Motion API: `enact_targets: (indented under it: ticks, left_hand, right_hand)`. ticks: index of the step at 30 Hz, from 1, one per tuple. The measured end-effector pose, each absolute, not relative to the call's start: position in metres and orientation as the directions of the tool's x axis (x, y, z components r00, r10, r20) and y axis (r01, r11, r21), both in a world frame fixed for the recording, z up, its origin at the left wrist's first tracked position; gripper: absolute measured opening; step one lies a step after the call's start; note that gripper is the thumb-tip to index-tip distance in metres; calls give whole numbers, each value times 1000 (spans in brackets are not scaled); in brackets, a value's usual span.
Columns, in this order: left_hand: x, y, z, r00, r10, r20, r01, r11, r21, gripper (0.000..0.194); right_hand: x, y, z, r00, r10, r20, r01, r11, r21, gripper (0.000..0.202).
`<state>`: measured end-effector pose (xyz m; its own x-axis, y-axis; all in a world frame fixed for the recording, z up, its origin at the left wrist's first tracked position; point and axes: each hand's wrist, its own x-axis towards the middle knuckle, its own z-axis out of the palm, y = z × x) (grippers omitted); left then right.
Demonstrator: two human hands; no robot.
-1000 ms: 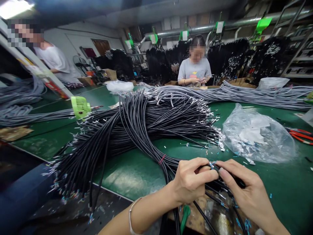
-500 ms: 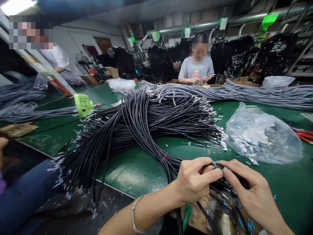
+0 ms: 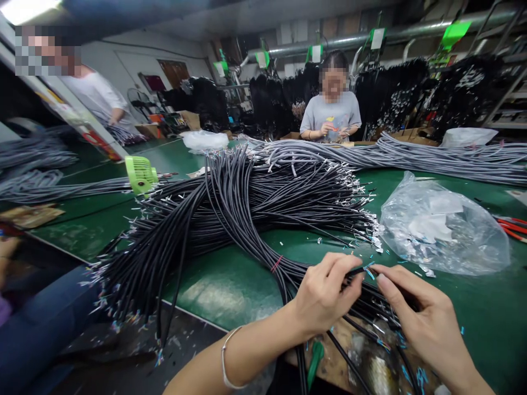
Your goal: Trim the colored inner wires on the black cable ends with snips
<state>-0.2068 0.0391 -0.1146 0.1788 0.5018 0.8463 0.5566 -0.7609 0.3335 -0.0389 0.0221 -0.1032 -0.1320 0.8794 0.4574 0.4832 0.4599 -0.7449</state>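
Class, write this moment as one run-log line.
left hand: holding black cable; right hand: at blue wires; red tie: around black cable bundle; clear plastic bag: on green tabletop

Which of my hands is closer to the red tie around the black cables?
Left. Your left hand is just right of the red tie and slightly nearer you; your right hand is farther right, beyond the left.

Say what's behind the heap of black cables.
Behind the heap of black cables are grey cables and, farther back, a person. Whatever lies low behind the heap is covered.
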Motion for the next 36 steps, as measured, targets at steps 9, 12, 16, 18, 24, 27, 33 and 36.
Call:
enact_targets:
  ticks: [9, 12, 16, 18, 24, 27, 33, 36]
  left_hand:
    - [-214, 38, -105, 195, 681, 705, 395, -713, 579, 15]
    - [-220, 43, -96, 285, 863, 417, 139, -468, 873, 28]
    - [-226, 51, -86, 525, 849, 66, -134, 6, 991, 42]
    - [-227, 53, -84, 578, 816, 21, -153, 83, 985, 44]
    - [-221, 48, -89, 523, 852, 31, -32, -16, 999, 36]
    - [-218, 47, -92, 496, 858, 134, 115, -218, 969, 28]
    - [-219, 52, -97, 392, 681, 619, 248, -726, 641, 14]
    - [-217, 51, -104, 358, 632, 688, 271, -775, 571, 12]
  right_hand:
    - [-40, 18, -101, -142, 811, 568, 527, 548, -650, 19]
    - [-39, 19, -100, -181, 804, 567, 514, 569, -642, 21]
    - [-37, 21, -100, -231, 788, 570, 487, 601, -634, 20]
    - [-36, 22, -101, -207, 802, 561, 497, 580, -646, 18]
    - [-37, 21, -100, -102, 854, 510, 526, 482, -701, 10]
    - [-38, 23, -98, -105, 878, 467, 526, 448, -723, 16]
    - [-39, 29, -101, -310, 949, 61, 169, 118, -979, 34]
    - [-43, 31, -103, -276, 954, 117, 243, 187, -952, 33]
